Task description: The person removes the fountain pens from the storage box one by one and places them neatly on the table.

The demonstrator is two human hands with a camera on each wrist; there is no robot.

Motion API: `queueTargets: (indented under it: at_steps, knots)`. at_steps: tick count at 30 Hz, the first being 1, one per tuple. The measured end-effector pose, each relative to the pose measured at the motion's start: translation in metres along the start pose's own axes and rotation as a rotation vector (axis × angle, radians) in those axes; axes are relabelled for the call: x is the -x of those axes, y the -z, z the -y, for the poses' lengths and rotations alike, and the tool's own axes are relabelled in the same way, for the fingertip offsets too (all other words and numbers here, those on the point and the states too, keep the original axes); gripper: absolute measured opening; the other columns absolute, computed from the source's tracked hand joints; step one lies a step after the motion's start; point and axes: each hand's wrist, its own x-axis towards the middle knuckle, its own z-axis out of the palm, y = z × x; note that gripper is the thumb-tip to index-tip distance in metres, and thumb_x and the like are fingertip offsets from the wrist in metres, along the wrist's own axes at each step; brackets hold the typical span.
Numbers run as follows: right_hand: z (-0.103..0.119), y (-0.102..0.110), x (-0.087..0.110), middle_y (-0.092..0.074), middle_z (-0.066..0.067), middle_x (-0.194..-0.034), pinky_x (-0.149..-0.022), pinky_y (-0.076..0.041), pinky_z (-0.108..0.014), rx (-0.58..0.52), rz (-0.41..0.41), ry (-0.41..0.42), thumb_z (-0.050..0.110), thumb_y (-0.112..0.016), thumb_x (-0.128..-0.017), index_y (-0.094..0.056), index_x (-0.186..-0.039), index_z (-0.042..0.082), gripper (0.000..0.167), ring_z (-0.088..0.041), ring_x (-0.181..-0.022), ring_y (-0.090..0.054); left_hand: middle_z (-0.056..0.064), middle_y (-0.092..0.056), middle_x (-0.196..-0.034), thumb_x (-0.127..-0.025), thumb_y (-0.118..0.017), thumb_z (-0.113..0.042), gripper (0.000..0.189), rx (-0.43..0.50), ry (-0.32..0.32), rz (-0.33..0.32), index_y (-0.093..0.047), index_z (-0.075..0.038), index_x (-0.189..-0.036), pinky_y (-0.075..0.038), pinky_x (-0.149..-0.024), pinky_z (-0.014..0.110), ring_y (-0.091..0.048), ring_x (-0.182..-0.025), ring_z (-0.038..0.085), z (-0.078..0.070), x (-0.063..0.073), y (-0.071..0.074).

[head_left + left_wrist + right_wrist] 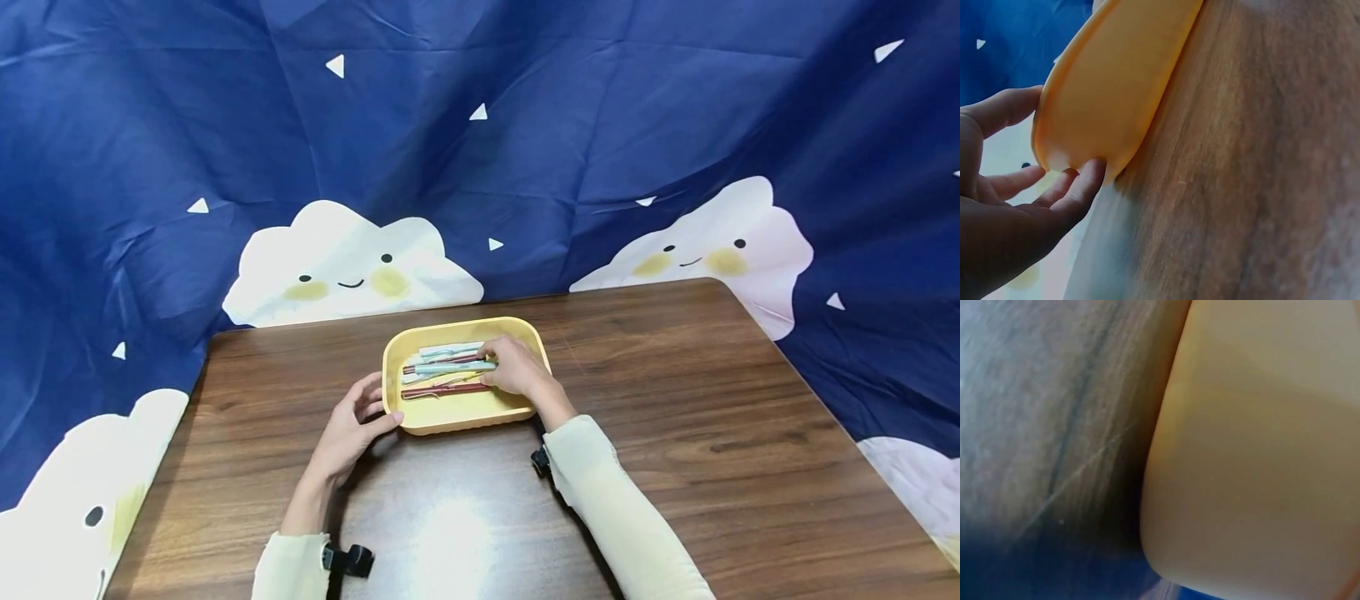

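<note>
A yellow plastic bin (450, 421) with rounded corners stands near the far edge of the wooden table. My left hand (352, 433) holds its left end, thumb at the front corner and fingers against the outer wall; the left wrist view shows this hand (1029, 187) touching the bin's wall (1104, 94). Over the bin's right side, my right hand (513, 367) reaches in and grips the end of a light blue pen (450, 367). Dark red pens (442, 391) and other pale pens lie beneath and beside it. In the right wrist view only the bin's outer wall (1254, 456) shows, not the hand.
The brown wooden table (675, 400) extends on both sides of the bin. Behind it hangs a blue cloth (525, 150) with white clouds and small triangles. Bright light reflects off the tabletop between the forearms.
</note>
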Motion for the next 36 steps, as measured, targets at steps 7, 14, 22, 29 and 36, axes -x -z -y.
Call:
queueTargets:
  at_steps: [7,14,22,29,36]
  knots:
    - [-0.001,-0.006,0.001,-0.07,-0.009,-0.106,-0.094,-0.048,-0.042,0.02,-0.027,0.015,0.006,-0.08,-0.082,-0.077,-0.106,0.009,0.024,-0.026,-0.105,-0.062,0.024,-0.052,-0.141,-0.087,-0.076,0.0,0.077,0.025,0.001,0.009,-0.038,-0.006,-0.153,-0.05,-0.089,0.022,-0.053,-0.127,0.037,0.002,0.004,-0.001]
    - [-0.003,-0.008,0.001,-0.074,-0.006,-0.104,-0.092,-0.05,-0.041,-0.016,-0.067,0.024,0.001,-0.078,-0.083,-0.08,-0.102,0.009,0.021,-0.025,-0.103,-0.065,0.023,-0.052,-0.141,-0.087,-0.077,-0.001,0.076,0.03,0.004,0.021,-0.038,-0.006,-0.153,-0.051,-0.089,0.023,-0.053,-0.126,0.037,0.004,0.005,0.0]
    - [-0.004,-0.002,0.003,-0.074,-0.008,-0.103,-0.094,-0.05,-0.041,-0.025,-0.113,0.053,0.002,-0.08,-0.081,-0.082,-0.1,0.009,0.02,-0.027,-0.103,-0.066,0.024,-0.053,-0.14,-0.086,-0.079,-0.003,0.078,0.01,-0.002,0.029,-0.038,-0.006,-0.153,-0.051,-0.088,0.023,-0.054,-0.124,0.037,0.001,0.001,-0.001]
    - [-0.005,0.003,0.006,-0.074,-0.007,-0.095,-0.087,-0.052,-0.039,-0.065,-0.155,0.114,0.0,-0.082,-0.081,-0.082,-0.098,0.008,0.019,-0.025,-0.095,-0.067,0.024,-0.053,-0.14,-0.086,-0.079,-0.004,0.077,-0.002,-0.012,0.031,-0.039,-0.006,-0.152,-0.051,-0.088,0.023,-0.054,-0.124,0.037,0.0,-0.001,0.002]
    - [-0.004,0.011,0.013,-0.074,-0.007,-0.096,-0.088,-0.051,-0.04,-0.075,-0.187,0.173,0.001,-0.082,-0.082,-0.081,-0.099,0.006,0.019,-0.024,-0.094,-0.066,0.024,-0.053,-0.141,-0.087,-0.078,-0.004,0.078,0.0,-0.006,0.031,-0.038,-0.006,-0.153,-0.051,-0.087,0.023,-0.054,-0.124,0.037,0.001,-0.002,0.002]
